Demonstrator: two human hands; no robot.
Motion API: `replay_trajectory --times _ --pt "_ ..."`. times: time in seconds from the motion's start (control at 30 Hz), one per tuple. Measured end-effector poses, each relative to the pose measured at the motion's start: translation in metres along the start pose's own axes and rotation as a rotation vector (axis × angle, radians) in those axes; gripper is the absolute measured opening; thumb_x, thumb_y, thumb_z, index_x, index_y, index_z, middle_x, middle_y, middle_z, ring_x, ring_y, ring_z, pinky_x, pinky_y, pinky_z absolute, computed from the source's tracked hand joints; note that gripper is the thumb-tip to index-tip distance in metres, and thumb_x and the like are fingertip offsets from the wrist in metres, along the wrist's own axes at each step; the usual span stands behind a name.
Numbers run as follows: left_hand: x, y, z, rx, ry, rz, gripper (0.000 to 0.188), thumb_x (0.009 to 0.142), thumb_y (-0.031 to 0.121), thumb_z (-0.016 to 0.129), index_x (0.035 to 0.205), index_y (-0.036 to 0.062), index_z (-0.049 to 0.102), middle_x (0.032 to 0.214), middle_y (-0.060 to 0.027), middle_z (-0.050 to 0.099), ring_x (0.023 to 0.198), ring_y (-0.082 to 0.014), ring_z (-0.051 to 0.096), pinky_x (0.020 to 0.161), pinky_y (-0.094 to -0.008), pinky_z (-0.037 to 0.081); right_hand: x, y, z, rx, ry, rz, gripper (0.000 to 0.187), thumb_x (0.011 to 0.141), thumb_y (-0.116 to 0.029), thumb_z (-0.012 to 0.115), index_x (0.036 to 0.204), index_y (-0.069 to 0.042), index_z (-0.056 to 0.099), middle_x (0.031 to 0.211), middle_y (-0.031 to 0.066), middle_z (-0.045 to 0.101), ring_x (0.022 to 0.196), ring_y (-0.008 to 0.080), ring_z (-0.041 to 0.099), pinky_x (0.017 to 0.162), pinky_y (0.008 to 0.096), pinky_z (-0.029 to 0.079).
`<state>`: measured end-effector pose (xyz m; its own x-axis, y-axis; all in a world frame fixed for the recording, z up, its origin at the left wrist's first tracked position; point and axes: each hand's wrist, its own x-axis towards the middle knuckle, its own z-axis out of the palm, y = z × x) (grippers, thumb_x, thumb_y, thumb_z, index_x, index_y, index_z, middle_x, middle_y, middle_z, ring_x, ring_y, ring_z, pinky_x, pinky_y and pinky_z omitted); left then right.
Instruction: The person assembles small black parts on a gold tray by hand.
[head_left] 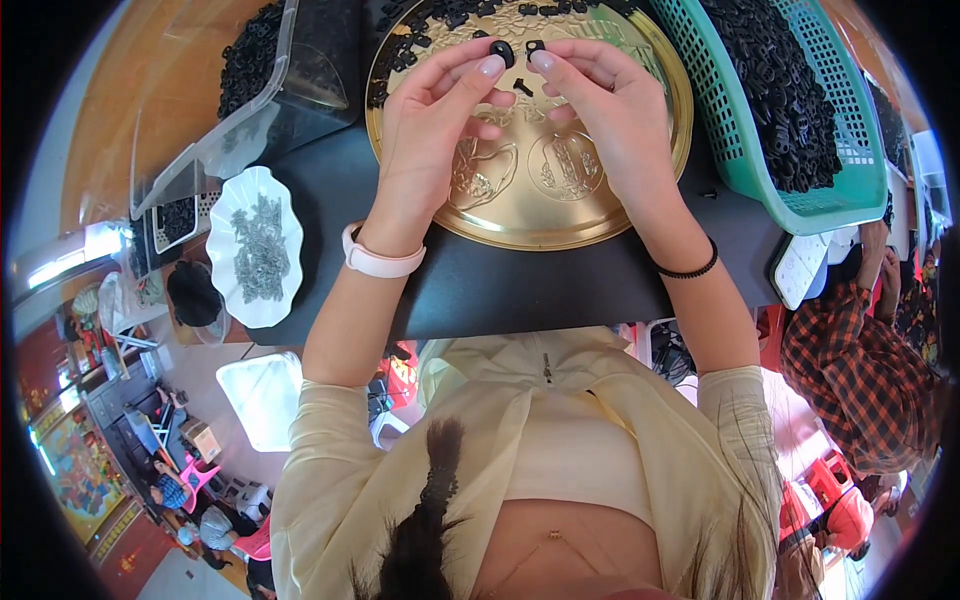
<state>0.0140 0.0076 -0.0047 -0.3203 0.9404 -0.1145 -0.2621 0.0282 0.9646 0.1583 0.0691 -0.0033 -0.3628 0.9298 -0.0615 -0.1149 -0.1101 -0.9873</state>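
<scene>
Left grip [428, 115] is pinching a black oval piece [503, 53], right grip [628, 112] a black squarish part [534, 47], at twelve o'clock above round golden tray [530, 218].

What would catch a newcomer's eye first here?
The big shiny gold tray at top centre, with the left hand and right hand over it, each pinching a small black part. To its right, a green basket heaped with black pieces; to its left, a white scalloped dish of small clear pieces.
</scene>
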Motion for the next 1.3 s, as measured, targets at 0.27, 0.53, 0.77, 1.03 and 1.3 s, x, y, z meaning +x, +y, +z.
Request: replay_trajectory --times 0.27,0.53,0.77,1.03,1.3 --pt "-0.0026 0.0000 0.0022 0.103 0.035 0.105 0.029 0.087 0.014 0.065 0.113 0.0026 0.060 0.099 -0.0055 0.066 0.080 -0.0102 0.064 0.058 -0.0191 0.050 -0.0012 -0.0002 0.0013 -0.015 -0.008 -0.019 0.025 0.084 -0.019 0.069 0.101 -0.002 0.064 0.087 0.0011 0.065 0.073 0.0047 0.058 0.061 0.0183 0.048" --pt "-0.0026 0.0002 0.0038 0.118 0.035 0.102 0.028 0.087 0.012 0.065 0.112 0.0017 0.060 0.098 -0.0056 0.066 0.078 -0.0095 0.064 0.058 -0.0187 0.050 -0.0010 -0.0006 0.0005 -0.031 0.014 -0.030 0.024 0.083 -0.017 0.068 0.099 0.000 0.065 0.087 0.0048 0.066 0.078 0.0079 0.061 0.063 0.0217 0.051" --pt "-0.0031 -0.0003 0.0016 0.100 0.048 0.093 0.029 0.087 0.013 0.065 0.113 0.0018 0.060 0.098 -0.0057 0.066 0.079 -0.0095 0.064 0.058 -0.0183 0.050 -0.0002 0.0025 0.0023 -0.024 0.015 -0.025 0.024 0.083 -0.017 0.068 0.098 0.001 0.065 0.086 0.0055 0.065 0.077 0.0085 0.061 0.063 0.0222 0.052" --pt "-0.0012 -0.0021 0.0022 0.075 0.039 0.070 0.029 0.087 0.013 0.065 0.113 0.0013 0.059 0.097 -0.0060 0.067 0.077 -0.0102 0.065 0.057 -0.0186 0.050 -0.0009 0.0011 0.0015 -0.017 0.031 -0.026 0.024 0.083 -0.017 0.068 0.098 0.001 0.065 0.085 0.0052 0.065 0.076 0.0082 0.061 0.063 0.0221 0.052" --pt "-0.0020 -0.0008 0.0023 0.041 0.050 0.044 0.028 0.087 0.013 0.065 0.113 0.0020 0.060 0.097 -0.0059 0.067 0.078 -0.0105 0.065 0.057 -0.0188 0.050 -0.0003 0.0036 0.0013 -0.048 0.021 -0.032 0.024 0.084 -0.017 0.068 0.098 0.001 0.065 0.084 0.0048 0.065 0.075 0.0079 0.060 0.063 0.0223 0.052"
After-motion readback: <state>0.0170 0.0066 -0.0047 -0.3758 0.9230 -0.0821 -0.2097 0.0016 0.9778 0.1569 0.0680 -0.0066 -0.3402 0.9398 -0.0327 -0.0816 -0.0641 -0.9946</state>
